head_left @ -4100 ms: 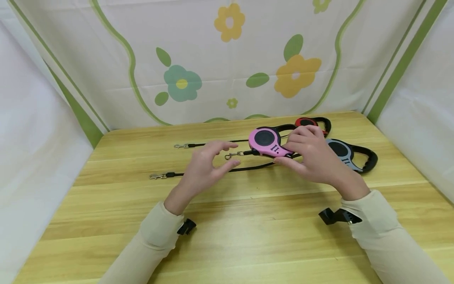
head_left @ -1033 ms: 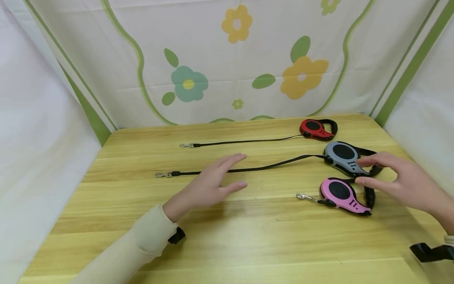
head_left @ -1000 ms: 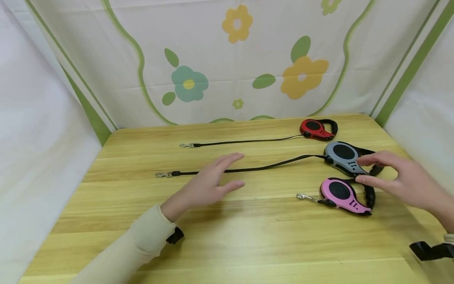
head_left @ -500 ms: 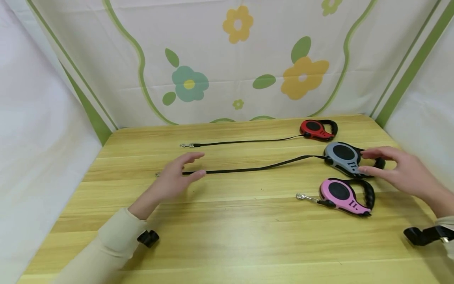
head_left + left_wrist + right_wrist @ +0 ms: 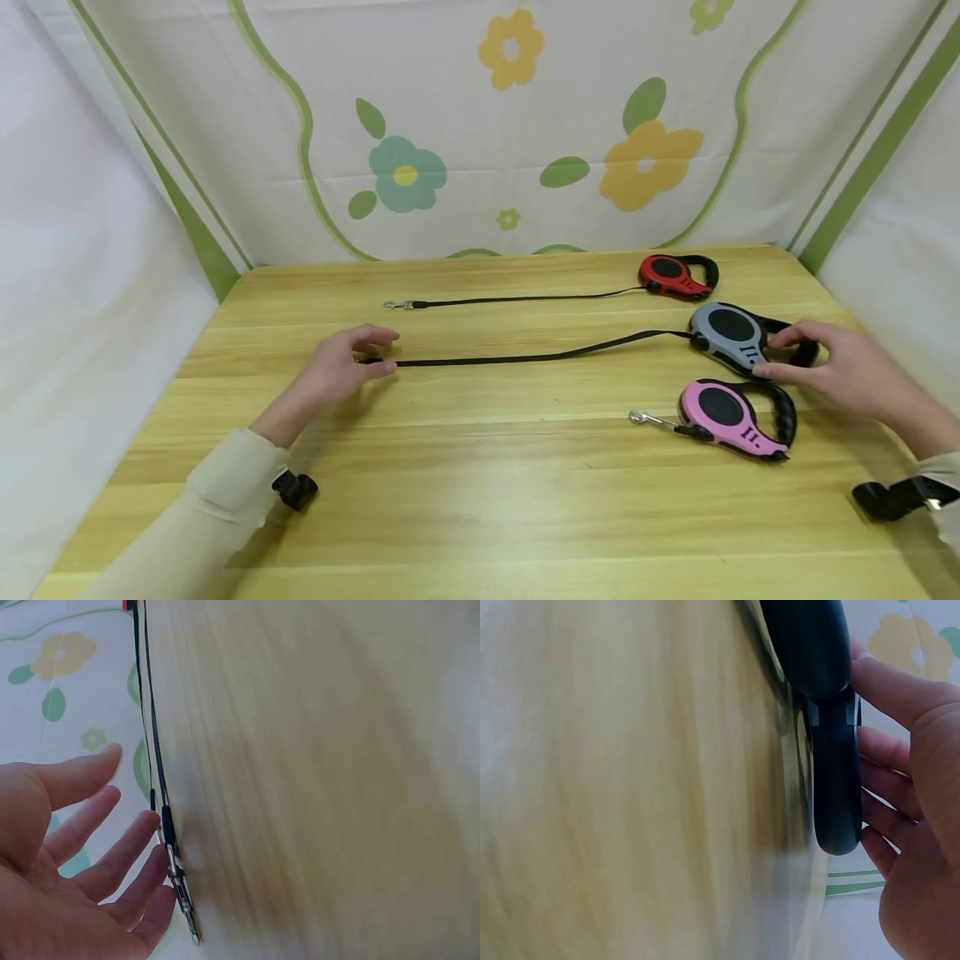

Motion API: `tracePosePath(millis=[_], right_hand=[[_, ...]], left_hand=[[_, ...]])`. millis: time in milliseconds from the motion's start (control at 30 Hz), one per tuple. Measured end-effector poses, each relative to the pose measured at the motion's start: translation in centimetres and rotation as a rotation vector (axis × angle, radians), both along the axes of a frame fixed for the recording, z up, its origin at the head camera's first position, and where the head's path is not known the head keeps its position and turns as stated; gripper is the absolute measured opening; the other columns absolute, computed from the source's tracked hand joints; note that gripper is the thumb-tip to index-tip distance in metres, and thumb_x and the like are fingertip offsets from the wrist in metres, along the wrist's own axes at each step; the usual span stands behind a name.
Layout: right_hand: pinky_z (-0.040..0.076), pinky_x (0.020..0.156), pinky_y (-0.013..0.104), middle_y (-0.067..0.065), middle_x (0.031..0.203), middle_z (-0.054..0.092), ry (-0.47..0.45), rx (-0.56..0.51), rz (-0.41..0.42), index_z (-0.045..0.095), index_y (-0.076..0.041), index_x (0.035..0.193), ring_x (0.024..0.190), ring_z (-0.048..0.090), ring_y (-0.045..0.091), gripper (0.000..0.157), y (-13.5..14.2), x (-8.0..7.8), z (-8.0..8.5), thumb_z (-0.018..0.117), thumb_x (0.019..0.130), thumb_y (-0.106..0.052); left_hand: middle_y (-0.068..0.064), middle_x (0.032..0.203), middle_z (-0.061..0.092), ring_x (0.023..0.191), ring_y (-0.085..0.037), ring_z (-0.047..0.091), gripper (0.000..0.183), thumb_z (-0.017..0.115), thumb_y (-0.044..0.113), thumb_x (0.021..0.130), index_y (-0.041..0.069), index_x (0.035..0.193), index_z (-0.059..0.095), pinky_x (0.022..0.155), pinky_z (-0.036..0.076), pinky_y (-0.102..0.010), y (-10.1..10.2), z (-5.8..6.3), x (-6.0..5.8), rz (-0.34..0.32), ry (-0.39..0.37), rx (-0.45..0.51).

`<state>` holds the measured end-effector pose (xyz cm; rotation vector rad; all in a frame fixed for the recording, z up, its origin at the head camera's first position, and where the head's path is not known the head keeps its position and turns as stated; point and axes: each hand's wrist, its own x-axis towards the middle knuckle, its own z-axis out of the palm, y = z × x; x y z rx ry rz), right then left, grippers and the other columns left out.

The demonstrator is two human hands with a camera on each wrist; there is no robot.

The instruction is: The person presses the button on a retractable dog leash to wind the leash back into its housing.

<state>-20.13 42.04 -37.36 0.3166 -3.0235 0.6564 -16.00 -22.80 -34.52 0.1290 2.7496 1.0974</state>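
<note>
Three retractable dog leashes lie on a wooden table: red point(image 5: 665, 268), grey point(image 5: 729, 327) and pink point(image 5: 722, 407). My right hand point(image 5: 847, 367) is at the grey leash, thumb at the near edge of its narrow end and forefinger over the handle side. In the right wrist view my right hand's fingers point(image 5: 885, 791) are fairly straight behind a dark handle point(image 5: 836, 784). My left hand point(image 5: 330, 371) is over the clip end of the grey leash's black strap point(image 5: 487, 360), its fingers spread. In the left wrist view the metal clip point(image 5: 180, 889) lies along my left fingertips.
The red leash's strap point(image 5: 525, 297) stretches left to a metal clip point(image 5: 397, 305) farther back. The pink leash's clip point(image 5: 649, 417) sits close to its casing. White flowered cloth point(image 5: 495, 192) stands behind the table point(image 5: 480, 517), with white cloth walls at both sides.
The pink leash, earlier in my right hand, now lies in front of the grey one. My left hand has moved left to the grey leash's clip; my right hand has lowered to its narrow end.
</note>
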Motion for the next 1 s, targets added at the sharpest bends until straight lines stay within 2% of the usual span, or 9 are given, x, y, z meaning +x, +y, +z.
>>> tracePosePath(millis=[100, 200, 267, 400, 433, 500, 600, 667, 1000], right_hand=[[0.040, 0.097, 0.061, 0.031, 0.132, 0.069, -0.012, 0.024, 0.019, 0.075, -0.008, 0.114, 0.124, 0.057, 0.054, 0.044, -0.1, 0.0, 0.0, 0.086, 0.090, -0.043], [0.042, 0.096, 0.062, 0.030, 0.129, 0.071, -0.003, 0.026, 0.029, 0.076, -0.010, 0.108, 0.123, 0.058, 0.053, 0.039, -0.3, -0.1, -0.1, 0.087, 0.088, -0.042], [0.044, 0.093, 0.058, 0.029, 0.127, 0.071, -0.004, 0.023, 0.037, 0.077, -0.012, 0.106, 0.122, 0.060, 0.051, 0.037, -0.3, -0.2, -0.2, 0.088, 0.087, -0.041], [0.044, 0.085, 0.032, 0.025, 0.125, 0.073, 0.005, 0.028, 0.057, 0.078, -0.016, 0.103, 0.114, 0.063, 0.037, 0.033, -0.1, -0.4, -0.5, 0.091, 0.085, -0.039], [0.043, 0.084, 0.030, 0.024, 0.125, 0.073, 0.007, 0.034, 0.062, 0.078, -0.016, 0.103, 0.114, 0.063, 0.036, 0.033, -0.1, -0.4, -0.5, 0.091, 0.084, -0.040], [0.046, 0.089, 0.034, 0.026, 0.128, 0.070, -0.003, 0.029, 0.074, 0.079, -0.014, 0.104, 0.117, 0.062, 0.040, 0.034, 0.0, -0.5, -0.6, 0.091, 0.084, -0.039], [0.045, 0.101, 0.060, 0.033, 0.135, 0.064, -0.033, 0.022, 0.087, 0.079, -0.005, 0.111, 0.128, 0.053, 0.056, 0.043, 0.1, -0.5, -0.6, 0.088, 0.087, -0.038], [0.040, 0.101, 0.073, 0.037, 0.138, 0.060, -0.044, 0.023, 0.090, 0.077, 0.001, 0.116, 0.129, 0.049, 0.061, 0.048, 0.1, -0.5, -0.6, 0.087, 0.088, -0.038], [0.048, 0.092, 0.064, 0.027, 0.128, 0.068, -0.037, 0.091, 0.084, 0.076, -0.004, 0.113, 0.117, 0.062, 0.051, 0.051, -0.2, -0.7, -0.3, 0.087, 0.087, -0.045]], left_hand=[[-0.015, 0.142, 0.067, 0.132, -0.038, 0.060, 0.043, 0.074, 0.013, 0.100, 0.010, 0.142, 0.065, 0.111, 0.048, -0.056, -0.3, -0.1, -0.3, 0.005, -0.006, -0.015], [-0.016, 0.140, 0.069, 0.129, -0.037, 0.062, 0.039, 0.074, 0.008, 0.099, 0.010, 0.137, 0.069, 0.102, 0.054, -0.049, -0.5, -0.1, -0.5, 0.020, -0.026, -0.024], [-0.016, 0.139, 0.069, 0.127, -0.037, 0.064, 0.037, 0.074, 0.007, 0.099, 0.011, 0.135, 0.071, 0.097, 0.056, -0.046, -0.6, 0.0, -0.4, 0.027, -0.041, -0.027], [-0.017, 0.134, 0.071, 0.123, -0.037, 0.067, 0.034, 0.073, 0.003, 0.098, 0.011, 0.131, 0.073, 0.098, 0.057, -0.047, -0.8, 0.1, -0.4, 0.045, -0.056, -0.036], [-0.017, 0.133, 0.071, 0.122, -0.036, 0.067, 0.033, 0.073, 0.002, 0.098, 0.011, 0.130, 0.074, 0.098, 0.057, -0.048, -0.9, 0.0, -0.4, 0.048, -0.056, -0.041], [-0.017, 0.131, 0.072, 0.120, -0.036, 0.068, 0.031, 0.073, 0.001, 0.098, 0.011, 0.128, 0.075, 0.098, 0.057, -0.049, -1.1, -0.1, -0.4, 0.057, -0.055, -0.051], [-0.016, 0.126, 0.074, 0.116, -0.034, 0.068, 0.028, 0.073, 0.002, 0.097, 0.010, 0.124, 0.077, 0.096, 0.057, -0.047, -1.4, -0.2, -0.5, 0.065, -0.049, -0.064], [-0.016, 0.124, 0.074, 0.114, -0.033, 0.068, 0.026, 0.074, 0.003, 0.097, 0.009, 0.122, 0.077, 0.094, 0.056, -0.044, -1.5, -0.2, -0.6, 0.070, -0.049, -0.068], [-0.012, 0.113, 0.072, 0.106, -0.029, 0.066, 0.022, 0.076, 0.004, 0.095, 0.011, 0.116, 0.078, 0.086, 0.051, -0.037, -1.5, 0.0, -1.0, 0.042, -0.036, -0.122]])
